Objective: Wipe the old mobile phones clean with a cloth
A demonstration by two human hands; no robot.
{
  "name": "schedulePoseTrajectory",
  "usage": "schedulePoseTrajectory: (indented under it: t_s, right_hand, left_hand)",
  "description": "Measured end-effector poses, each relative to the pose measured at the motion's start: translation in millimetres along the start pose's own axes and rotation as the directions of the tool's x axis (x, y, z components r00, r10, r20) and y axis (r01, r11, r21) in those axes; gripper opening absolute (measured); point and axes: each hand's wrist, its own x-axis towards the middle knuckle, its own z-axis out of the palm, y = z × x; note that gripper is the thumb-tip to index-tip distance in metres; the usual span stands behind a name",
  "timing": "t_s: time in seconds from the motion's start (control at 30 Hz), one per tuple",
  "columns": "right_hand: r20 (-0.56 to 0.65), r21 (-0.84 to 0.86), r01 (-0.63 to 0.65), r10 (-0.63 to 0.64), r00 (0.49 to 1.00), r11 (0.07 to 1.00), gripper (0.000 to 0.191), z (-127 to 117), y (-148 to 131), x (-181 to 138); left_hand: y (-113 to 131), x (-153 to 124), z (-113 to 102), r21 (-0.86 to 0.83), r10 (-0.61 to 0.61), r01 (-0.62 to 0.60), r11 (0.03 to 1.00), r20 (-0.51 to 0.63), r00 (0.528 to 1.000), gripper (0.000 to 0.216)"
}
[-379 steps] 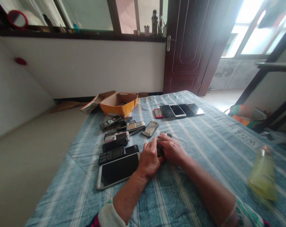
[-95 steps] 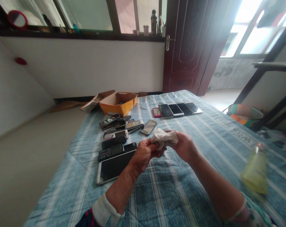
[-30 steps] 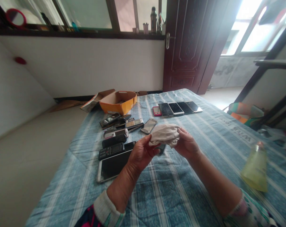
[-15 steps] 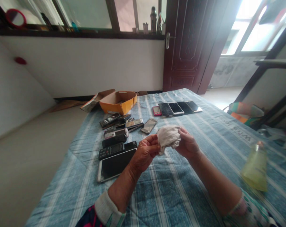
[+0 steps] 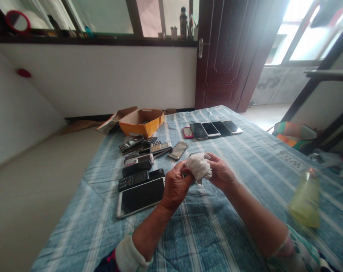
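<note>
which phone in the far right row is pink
The pink phone is the small one at the row's left end, beside a dark phone; it alone has a pink casing, and the other four are larger.

From here I see a blue striped cloth (image 5: 245,156) bearing phones (image 5: 140,196), an orange box (image 5: 136,129) and a yellowish bottle (image 5: 306,204).

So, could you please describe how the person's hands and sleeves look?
The left hand and right hand are bare, like the forearms. The left sleeve ends in a pale cuff, with dark, pink-marked fabric behind; the right sleeve is pale with green patterning.
</note>
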Motion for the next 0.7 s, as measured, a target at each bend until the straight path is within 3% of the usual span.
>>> schedulePoseTrajectory:
  t_s: [0.1,0.2,0.43,0.6,0.7]
  right_hand:
    - [-0.013,-0.014,-0.005,0.005,1.0,1.0,0.025,2,1,0]
    - [-0.028,-0.026,-0.009,0.008,1.0,1.0,0.024,6,3,-1]
    - [0.041,-0.099,-0.09,0.094,0.995,0.991,0.025,9,5,-7]
    - [0.112,-0.181,-0.159,0.181,0.977,0.971,0.028,8,-3,-9]
    - [0.096,-0.24,-0.175,0.203,0.974,0.955,0.023,6,-5,-8]
  left_hand:
    - [-2,-1,-1,0.047,-0.054,0.055,0.997,-0.024,0.998,0.039]
    - [-2,-3,0,0.051,-0.111,0.115,0.992,-0.073,0.991,0.034]
    - [1,-2,-2,0.107,-0.068,0.086,0.991,-0.162,0.984,0.037]
    - [2,-2,-4,0.164,-0.052,0.076,0.984,-0.15,0.987,0.034]
    - [-1,-1,-2,0.073,-0.113,0.119,0.99,-0.088,0.99,0.029]
